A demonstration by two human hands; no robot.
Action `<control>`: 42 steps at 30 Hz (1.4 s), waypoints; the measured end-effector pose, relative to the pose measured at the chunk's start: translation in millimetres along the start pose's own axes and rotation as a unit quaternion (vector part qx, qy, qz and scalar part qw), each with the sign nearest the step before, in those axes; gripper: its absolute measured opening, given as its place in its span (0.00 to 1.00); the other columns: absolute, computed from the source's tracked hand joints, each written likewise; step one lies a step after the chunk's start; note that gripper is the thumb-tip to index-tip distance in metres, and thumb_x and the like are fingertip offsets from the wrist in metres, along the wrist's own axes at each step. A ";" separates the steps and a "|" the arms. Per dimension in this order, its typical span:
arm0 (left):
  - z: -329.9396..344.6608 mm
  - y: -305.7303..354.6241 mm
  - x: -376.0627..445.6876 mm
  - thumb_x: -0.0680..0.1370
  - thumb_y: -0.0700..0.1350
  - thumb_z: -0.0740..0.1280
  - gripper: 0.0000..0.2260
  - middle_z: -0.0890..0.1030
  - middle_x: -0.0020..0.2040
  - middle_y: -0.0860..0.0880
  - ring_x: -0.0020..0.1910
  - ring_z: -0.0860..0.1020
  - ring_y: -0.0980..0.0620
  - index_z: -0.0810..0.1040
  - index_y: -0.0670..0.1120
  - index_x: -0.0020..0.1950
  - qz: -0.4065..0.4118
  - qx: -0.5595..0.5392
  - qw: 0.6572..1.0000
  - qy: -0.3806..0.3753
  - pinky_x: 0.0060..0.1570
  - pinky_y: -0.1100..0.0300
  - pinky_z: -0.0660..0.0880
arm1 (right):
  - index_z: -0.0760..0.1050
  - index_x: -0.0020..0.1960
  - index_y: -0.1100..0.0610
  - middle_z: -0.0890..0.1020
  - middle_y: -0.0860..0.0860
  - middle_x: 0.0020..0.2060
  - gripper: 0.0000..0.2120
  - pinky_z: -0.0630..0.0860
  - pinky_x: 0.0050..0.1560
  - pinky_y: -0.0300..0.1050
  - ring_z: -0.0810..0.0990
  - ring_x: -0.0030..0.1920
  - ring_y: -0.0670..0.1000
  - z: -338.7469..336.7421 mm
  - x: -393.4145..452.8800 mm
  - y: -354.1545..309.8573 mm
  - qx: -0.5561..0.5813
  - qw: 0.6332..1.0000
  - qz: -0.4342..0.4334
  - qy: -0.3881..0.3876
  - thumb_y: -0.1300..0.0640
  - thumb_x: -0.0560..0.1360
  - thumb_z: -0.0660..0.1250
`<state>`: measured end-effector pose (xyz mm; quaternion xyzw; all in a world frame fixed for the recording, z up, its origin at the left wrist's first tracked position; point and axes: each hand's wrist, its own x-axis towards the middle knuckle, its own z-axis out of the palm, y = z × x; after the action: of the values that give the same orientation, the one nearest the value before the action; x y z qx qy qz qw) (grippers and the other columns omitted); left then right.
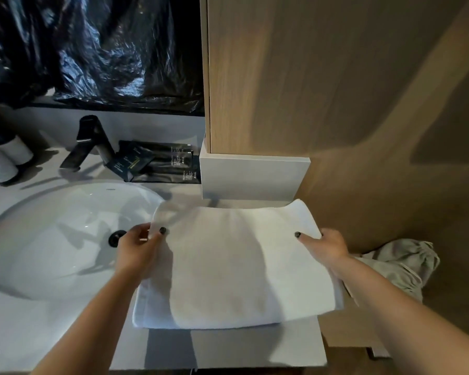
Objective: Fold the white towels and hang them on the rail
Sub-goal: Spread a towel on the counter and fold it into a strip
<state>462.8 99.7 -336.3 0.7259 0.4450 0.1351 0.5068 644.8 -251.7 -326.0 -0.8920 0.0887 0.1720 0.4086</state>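
Observation:
A white towel [236,266] lies folded on the counter [255,347] to the right of the sink, its front edge hanging a little over the counter's front. My left hand [138,250] pinches the towel's left edge, thumb on top and fingers underneath. My right hand [325,246] grips the right edge the same way, thumb lying on the cloth. No rail shows in this view.
The white sink basin [52,239] with a black drain [117,237] is at the left, a black faucet [90,142] behind it. Black sachets [160,163] lie by the wall. Two white bottles [6,158] stand far left. A grey cloth bag [398,263] hangs at the right.

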 end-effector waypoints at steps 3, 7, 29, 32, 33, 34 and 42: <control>-4.3 1.8 -7.9 0.77 0.48 0.70 0.14 0.82 0.51 0.49 0.47 0.80 0.49 0.80 0.45 0.61 0.018 0.079 0.995 0.050 0.43 0.57 0.73 | 0.80 0.46 0.57 0.83 0.53 0.42 0.13 0.75 0.40 0.45 0.82 0.44 0.56 -5.0 -6.9 -3.7 -0.081 0.996 -0.043 0.017 0.48 0.72 0.73; 10.1 -5.7 -53.8 0.81 0.43 0.65 0.23 0.69 0.73 0.40 0.68 0.72 0.39 0.66 0.41 0.75 0.135 0.203 0.970 0.022 0.66 0.46 0.69 | 0.74 0.62 0.60 0.77 0.59 0.57 0.16 0.74 0.53 0.52 0.77 0.56 0.61 10.2 -45.8 1.6 -0.261 0.930 -0.229 0.124 0.59 0.75 0.68; 4.3 -43.3 -124.1 0.76 0.69 0.33 0.36 0.30 0.78 0.49 0.77 0.30 0.48 0.35 0.52 0.79 0.323 0.491 0.776 -0.231 0.74 0.46 0.29 | 0.26 0.75 0.49 0.29 0.46 0.76 0.35 0.37 0.78 0.49 0.28 0.75 0.46 -19.7 -81.5 95.8 -0.399 0.876 -0.236 -0.134 0.38 0.81 0.43; 26.9 -30.7 -140.0 0.80 0.69 0.44 0.33 0.39 0.81 0.51 0.80 0.39 0.45 0.44 0.55 0.81 0.404 0.489 0.713 -0.298 0.76 0.40 0.38 | 0.34 0.78 0.48 0.30 0.44 0.76 0.32 0.36 0.77 0.49 0.29 0.76 0.46 -13.9 -97.2 76.0 -0.402 0.821 -0.379 -0.141 0.42 0.83 0.48; 34.0 -25.5 -145.6 0.80 0.68 0.50 0.33 0.47 0.81 0.49 0.80 0.47 0.42 0.51 0.55 0.81 0.429 0.510 0.682 -0.302 0.76 0.36 0.48 | 0.38 0.79 0.48 0.33 0.43 0.77 0.33 0.36 0.78 0.50 0.31 0.77 0.46 -8.9 -104.8 66.8 -0.415 0.791 -0.419 -0.164 0.40 0.82 0.50; 39.1 -19.8 -150.2 0.79 0.66 0.56 0.32 0.57 0.80 0.47 0.78 0.57 0.40 0.59 0.54 0.80 0.442 0.533 0.659 -0.295 0.72 0.35 0.61 | 0.45 0.80 0.49 0.39 0.45 0.78 0.33 0.40 0.78 0.51 0.36 0.78 0.48 -1.6 -111.8 59.4 -0.444 0.750 -0.456 -0.178 0.39 0.81 0.52; 43.7 -9.3 -139.4 0.80 0.40 0.64 0.46 0.27 0.76 0.48 0.74 0.28 0.42 0.27 0.54 0.77 0.409 0.601 0.602 -0.331 0.75 0.42 0.40 | 0.78 0.66 0.50 0.78 0.49 0.66 0.36 0.79 0.59 0.52 0.77 0.66 0.52 27.1 -130.9 43.4 -0.487 0.716 -0.485 -0.120 0.52 0.58 0.80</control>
<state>407.3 -35.5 -328.3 0.9682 -0.1156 -0.2186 -0.0389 504.4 -257.0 -323.1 -0.8603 -0.5020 0.0754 -0.0473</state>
